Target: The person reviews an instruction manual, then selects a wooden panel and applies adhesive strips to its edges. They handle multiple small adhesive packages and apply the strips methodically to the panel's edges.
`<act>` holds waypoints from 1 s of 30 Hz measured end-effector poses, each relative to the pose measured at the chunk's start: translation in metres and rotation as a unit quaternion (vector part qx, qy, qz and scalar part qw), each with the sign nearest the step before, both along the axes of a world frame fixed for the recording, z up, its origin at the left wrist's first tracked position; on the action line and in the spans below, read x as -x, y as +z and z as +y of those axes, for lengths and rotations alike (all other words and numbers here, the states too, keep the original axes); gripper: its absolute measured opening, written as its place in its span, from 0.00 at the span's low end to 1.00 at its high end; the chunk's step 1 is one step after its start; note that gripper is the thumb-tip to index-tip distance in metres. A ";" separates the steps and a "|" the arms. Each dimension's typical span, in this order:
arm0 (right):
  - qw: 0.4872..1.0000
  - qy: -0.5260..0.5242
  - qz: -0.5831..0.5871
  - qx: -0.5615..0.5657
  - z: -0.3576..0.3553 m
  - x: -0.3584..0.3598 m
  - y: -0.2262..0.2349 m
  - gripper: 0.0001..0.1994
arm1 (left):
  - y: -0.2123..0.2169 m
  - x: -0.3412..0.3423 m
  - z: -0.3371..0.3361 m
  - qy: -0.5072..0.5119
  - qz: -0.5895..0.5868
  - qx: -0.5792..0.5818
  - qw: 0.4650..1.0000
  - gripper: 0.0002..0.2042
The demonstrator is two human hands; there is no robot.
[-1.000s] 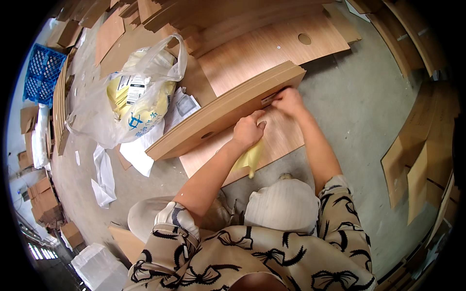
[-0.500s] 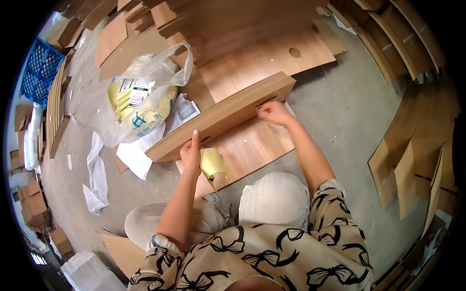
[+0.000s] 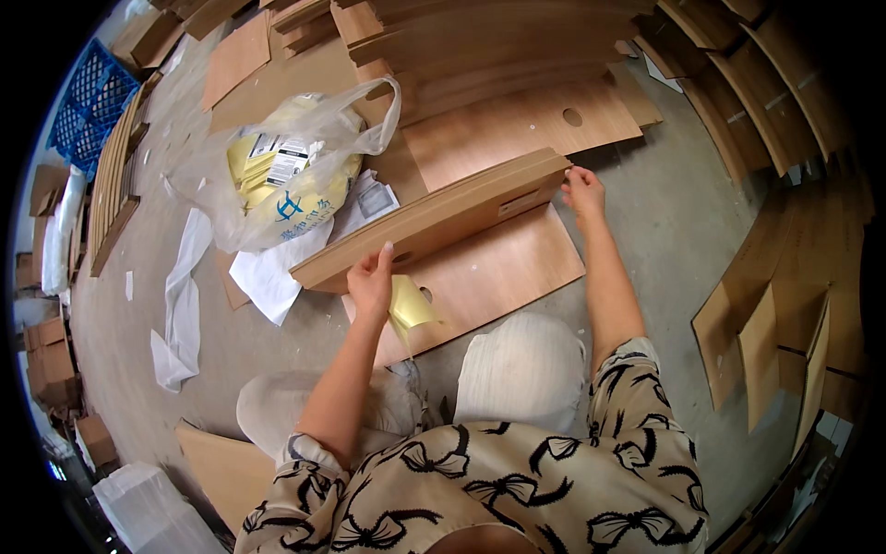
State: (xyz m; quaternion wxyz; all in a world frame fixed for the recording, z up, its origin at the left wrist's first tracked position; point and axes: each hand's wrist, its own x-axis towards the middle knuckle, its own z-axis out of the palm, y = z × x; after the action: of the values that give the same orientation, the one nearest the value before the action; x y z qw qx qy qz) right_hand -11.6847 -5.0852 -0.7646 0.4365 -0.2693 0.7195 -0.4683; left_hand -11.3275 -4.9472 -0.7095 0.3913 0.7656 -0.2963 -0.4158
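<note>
A long, narrow cardboard carton [image 3: 443, 220] stands on edge in front of me, slanting up to the right. My right hand [image 3: 584, 192] is closed at its far right corner, fingers pinched there. A small rectangular patch [image 3: 523, 203] shows on the carton's near side, close to that end. My left hand [image 3: 371, 283] is closed by the carton's left part, thumb up, with curled yellow paper [image 3: 413, 305] hanging from it. Beneath the carton lies a wood-grain board [image 3: 517, 263]. What the left fingers press against is partly hidden.
A clear plastic bag [image 3: 314, 208] filled with yellow label sheets sits beyond the carton's left end, white papers [image 3: 268, 277] beside it. More wood-grain boards [image 3: 526, 125] lie behind. Folded cardboard [image 3: 784, 305] stands at right; a blue crate [image 3: 92, 106] stands far left.
My right hand has moved right and away from me, off the carton's near side to its right corner. The rectangular patch is now uncovered. My left hand still has the yellow paper.
</note>
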 end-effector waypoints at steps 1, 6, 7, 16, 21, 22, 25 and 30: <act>1.000 -0.002 -0.004 -0.004 0.000 -0.003 0.004 0.12 | 0.011 -0.005 -0.004 -0.024 -0.023 0.021 0.999 0.15; 1.000 0.026 -0.003 0.012 -0.008 -0.008 0.013 0.12 | 0.007 -0.030 -0.015 -0.106 -0.103 -0.028 0.989 0.18; 0.999 0.026 -0.005 0.018 -0.008 -0.006 0.011 0.11 | 0.007 -0.027 -0.015 -0.112 -0.118 -0.018 0.986 0.19; 0.999 0.023 -0.018 0.021 0.002 0.006 0.000 0.09 | 0.020 -0.018 -0.011 -0.191 -0.229 0.003 0.955 0.23; 0.997 0.045 0.063 -0.006 0.008 0.001 0.005 0.08 | 0.006 -0.008 0.010 -0.281 -0.150 -0.011 0.948 0.23; 0.991 0.055 0.120 -0.018 0.012 0.006 0.002 0.08 | 0.027 0.006 0.010 -0.276 -0.126 -0.061 0.951 0.24; 0.942 0.103 0.320 -0.024 0.024 0.018 -0.005 0.08 | 0.013 0.011 0.011 -0.330 -0.056 -0.134 0.933 0.24; 0.842 0.240 0.478 -0.075 0.062 0.045 -0.013 0.10 | 0.017 0.038 -0.018 -0.161 0.178 -0.047 0.970 0.12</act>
State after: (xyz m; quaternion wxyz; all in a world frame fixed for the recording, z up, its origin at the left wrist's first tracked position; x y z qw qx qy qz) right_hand -11.7301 -5.0234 -0.7777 0.1562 -0.5905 0.7845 -0.1068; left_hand -11.3657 -4.9653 -0.6920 0.3293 0.6394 -0.3211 -0.6161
